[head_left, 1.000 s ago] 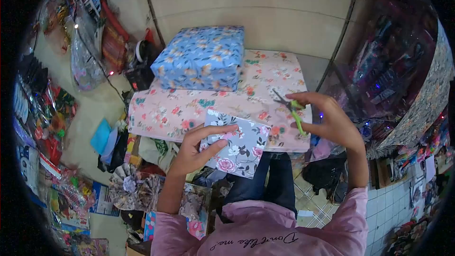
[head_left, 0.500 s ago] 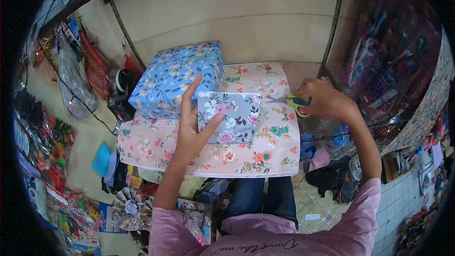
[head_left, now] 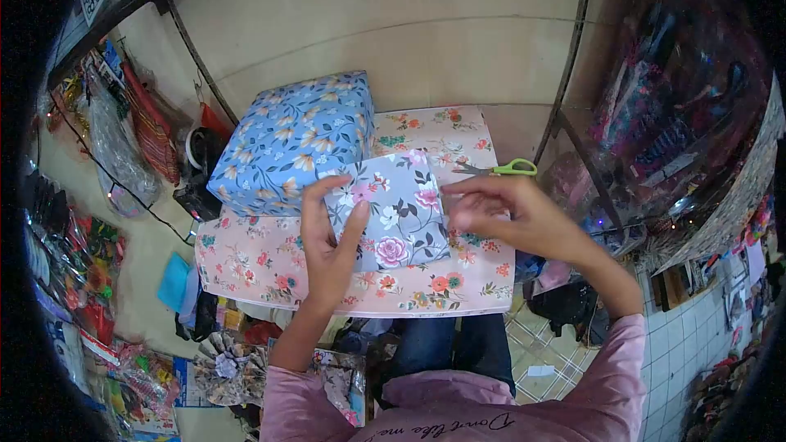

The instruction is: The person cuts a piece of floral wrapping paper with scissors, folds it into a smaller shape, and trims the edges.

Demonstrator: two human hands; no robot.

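Note:
A small flat parcel in grey floral paper (head_left: 391, 217) is held above the pink floral paper sheet (head_left: 246, 258). My left hand (head_left: 327, 233) grips its left side, thumb across the front and fingers bent behind the edge. Close by the parcel's right edge is my right hand (head_left: 503, 209), its fingers bent with a gap between index finger and thumb. Behind that hand, scissors with green handles (head_left: 514, 168) lie on the pink sheet, blades pointing left.
A larger box wrapped in blue floral paper (head_left: 299, 139) sits at the sheet's back left. Plastic-wrapped goods (head_left: 655, 106) stand at the right. Bagged items (head_left: 123, 135) hang at the left, and a paper rosette (head_left: 229, 364) is below the table.
My right hand has let go of the scissors and moved left to the parcel. The parcel has tilted slightly in my left hand.

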